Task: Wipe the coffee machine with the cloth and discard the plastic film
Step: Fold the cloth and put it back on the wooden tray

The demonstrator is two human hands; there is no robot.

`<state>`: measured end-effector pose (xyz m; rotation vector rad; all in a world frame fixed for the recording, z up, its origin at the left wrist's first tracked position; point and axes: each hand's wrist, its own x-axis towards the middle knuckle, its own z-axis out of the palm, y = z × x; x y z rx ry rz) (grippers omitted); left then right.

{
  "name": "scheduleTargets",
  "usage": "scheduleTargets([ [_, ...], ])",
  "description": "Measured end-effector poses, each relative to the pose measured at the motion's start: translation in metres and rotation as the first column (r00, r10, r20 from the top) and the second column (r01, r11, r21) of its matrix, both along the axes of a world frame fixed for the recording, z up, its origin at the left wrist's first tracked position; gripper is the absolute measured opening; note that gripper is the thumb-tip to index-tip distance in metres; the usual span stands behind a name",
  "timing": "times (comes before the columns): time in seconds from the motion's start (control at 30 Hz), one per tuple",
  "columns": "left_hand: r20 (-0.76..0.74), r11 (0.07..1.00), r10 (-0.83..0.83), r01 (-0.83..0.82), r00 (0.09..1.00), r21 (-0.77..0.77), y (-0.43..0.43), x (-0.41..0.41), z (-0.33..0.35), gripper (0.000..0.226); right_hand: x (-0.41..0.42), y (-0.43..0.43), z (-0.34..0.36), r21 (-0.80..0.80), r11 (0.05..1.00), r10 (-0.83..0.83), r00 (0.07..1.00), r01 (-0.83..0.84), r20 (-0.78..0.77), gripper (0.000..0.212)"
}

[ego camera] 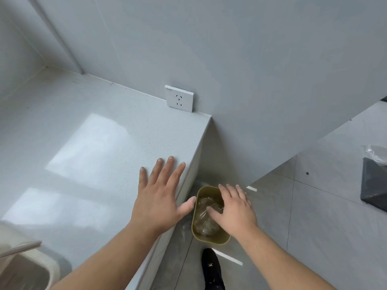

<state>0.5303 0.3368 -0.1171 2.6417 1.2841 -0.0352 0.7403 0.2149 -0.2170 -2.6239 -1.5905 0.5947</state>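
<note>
Crumpled clear plastic film (204, 218) lies inside a small olive-green bin (211, 240) on the floor beside the counter's end. My right hand (235, 208) hovers over the bin with fingers spread and nothing in them. My left hand (161, 193) rests flat, fingers apart, on the white countertop (83, 130) near its right edge. A cream-coloured appliance (23, 260), only partly visible at the bottom left corner, may be the coffee machine. No cloth is in view.
A white wall socket (179, 98) sits on the grey wall just above the counter. A dark bin with a clear liner (374, 181) stands on the tiled floor at the right. My black shoe (212, 268) is below the green bin.
</note>
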Motion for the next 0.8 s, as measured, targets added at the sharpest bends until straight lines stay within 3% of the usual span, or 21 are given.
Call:
scheduleTargets([
  [0.33, -0.039, 0.994, 0.1, -0.102, 0.994, -0.044, -0.003, -0.014, 0.063, 0.09, -0.01, 0.022, 0.122, 0.197, 0.967, 0.155, 0.987, -0.16, 0.037, 0.095],
  [0.8, 0.145, 0.913, 0.315, -0.341, 0.938, 0.225, -0.004, -0.083, 0.236, 0.077, -0.093, 0.103, 0.326, 0.486, 0.794, 0.381, 0.922, -0.364, 0.069, 0.089],
])
